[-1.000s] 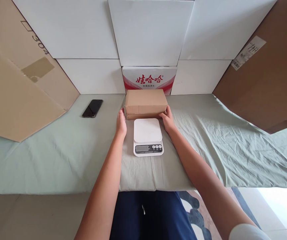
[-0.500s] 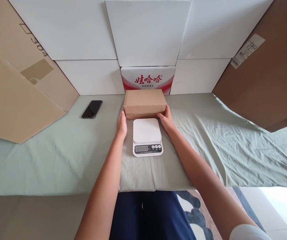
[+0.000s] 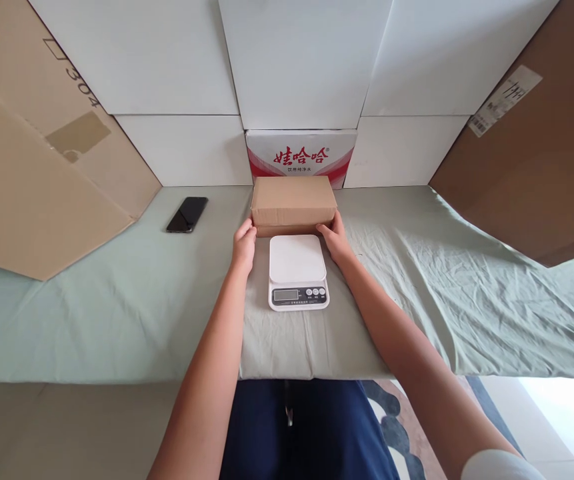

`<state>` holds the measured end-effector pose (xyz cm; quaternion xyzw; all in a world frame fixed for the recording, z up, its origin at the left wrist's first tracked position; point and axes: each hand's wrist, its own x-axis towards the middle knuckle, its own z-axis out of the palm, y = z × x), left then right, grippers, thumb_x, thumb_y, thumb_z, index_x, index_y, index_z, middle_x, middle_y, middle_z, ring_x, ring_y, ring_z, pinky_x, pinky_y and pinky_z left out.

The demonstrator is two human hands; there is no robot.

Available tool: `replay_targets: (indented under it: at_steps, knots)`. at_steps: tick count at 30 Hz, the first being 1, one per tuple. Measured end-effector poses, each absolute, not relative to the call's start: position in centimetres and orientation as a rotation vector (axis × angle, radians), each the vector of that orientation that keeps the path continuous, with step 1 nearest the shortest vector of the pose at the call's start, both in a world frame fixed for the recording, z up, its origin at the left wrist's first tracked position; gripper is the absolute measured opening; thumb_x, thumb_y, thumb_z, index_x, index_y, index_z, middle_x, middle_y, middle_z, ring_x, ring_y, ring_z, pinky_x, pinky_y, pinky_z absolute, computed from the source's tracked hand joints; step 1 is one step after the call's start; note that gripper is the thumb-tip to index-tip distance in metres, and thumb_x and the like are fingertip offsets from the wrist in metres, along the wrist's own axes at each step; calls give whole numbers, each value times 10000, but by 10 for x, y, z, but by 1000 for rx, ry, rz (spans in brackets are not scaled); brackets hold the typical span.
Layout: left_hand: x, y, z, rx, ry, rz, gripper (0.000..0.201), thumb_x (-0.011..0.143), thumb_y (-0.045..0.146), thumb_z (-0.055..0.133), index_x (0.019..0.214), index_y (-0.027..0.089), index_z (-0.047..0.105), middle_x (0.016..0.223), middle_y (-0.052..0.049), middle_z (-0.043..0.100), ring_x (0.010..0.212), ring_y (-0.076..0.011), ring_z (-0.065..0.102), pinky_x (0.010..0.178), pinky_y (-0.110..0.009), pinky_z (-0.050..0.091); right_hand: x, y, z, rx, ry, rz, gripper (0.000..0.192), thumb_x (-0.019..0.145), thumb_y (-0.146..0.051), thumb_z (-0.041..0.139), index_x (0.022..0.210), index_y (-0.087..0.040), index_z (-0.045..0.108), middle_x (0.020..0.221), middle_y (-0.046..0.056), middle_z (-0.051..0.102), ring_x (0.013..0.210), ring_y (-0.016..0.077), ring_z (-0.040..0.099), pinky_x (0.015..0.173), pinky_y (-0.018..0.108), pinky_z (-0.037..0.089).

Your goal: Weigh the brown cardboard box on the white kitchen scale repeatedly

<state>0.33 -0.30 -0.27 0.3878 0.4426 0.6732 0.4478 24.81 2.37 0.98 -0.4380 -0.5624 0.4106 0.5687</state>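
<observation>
Hands (image 3: pixel 291 241) on cardboard box (image 3: pixel 293 200)

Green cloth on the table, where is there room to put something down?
The green cloth is bare right of the scale, out to the leaning brown box. It is bare too between the phone and the left hand. It is crowded in the middle, where both hands touch the cardboard box, the right hand too.

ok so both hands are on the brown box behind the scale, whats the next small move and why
Probably lift the brown box and bring it onto the white scale. The left hand and right hand already flank its ends, and the scale's platform sits bare just in front.
</observation>
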Motion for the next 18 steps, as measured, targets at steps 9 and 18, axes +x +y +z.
replay_targets:
  at_steps: [9, 18]
  knots:
    - [7, -8, 6, 1065, 1069, 1685, 487, 794, 365, 745, 1234, 157, 712, 1423, -123, 678, 1498, -299, 472, 1271, -450, 319, 244, 13, 17, -902, -1354, 933, 750, 766, -263, 630, 1475, -338, 398, 1594, 2, 468, 1499, 256, 385, 1327, 525, 253]
    - [6, -33, 28, 1245, 1060, 1786, 591, 836, 553, 747, 1263, 148, 698, 1360, -145, 706, 1485, -340, 484, 1244, -426, 374, 240, -6, 22, -769, -1420, 826, 867, 850, -475, 640, 1585, -382, 191, 1666, 20, 356, 1548, 254, 341, 1323, 539, 270]
